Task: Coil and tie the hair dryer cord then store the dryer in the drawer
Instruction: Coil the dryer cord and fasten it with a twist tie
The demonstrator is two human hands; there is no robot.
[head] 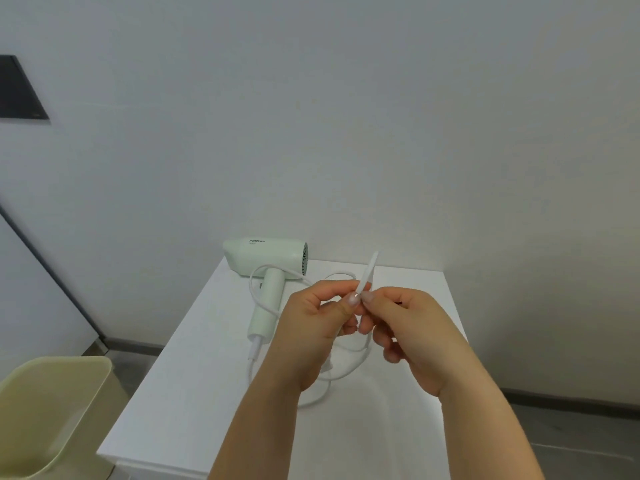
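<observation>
A pale bin point(52, 403) stands far left; the green hair dryer point(266, 258) lies on the white cabinet top point(194, 393), its cord point(258, 296) looping toward the hands; the left hand point(311, 317) is curled round the gathered cord; a white tie point(367, 271) sticks up between the thumbs; the right hand point(415, 327) pinches its base. To do this well, I judge, keep the loops bunched and draw the tie snug around them, or the coil may spring loose.

The hair dryer point(263, 258) has a smooth, matt, pale-green plastic shell. Its cord point(254, 289) has a smooth white sheath, and the tie strip point(368, 271) looks like flat white plastic. The desk point(194, 393) is smooth, faintly glossy white. The bin point(52, 410) at lower left is matt plastic.
</observation>
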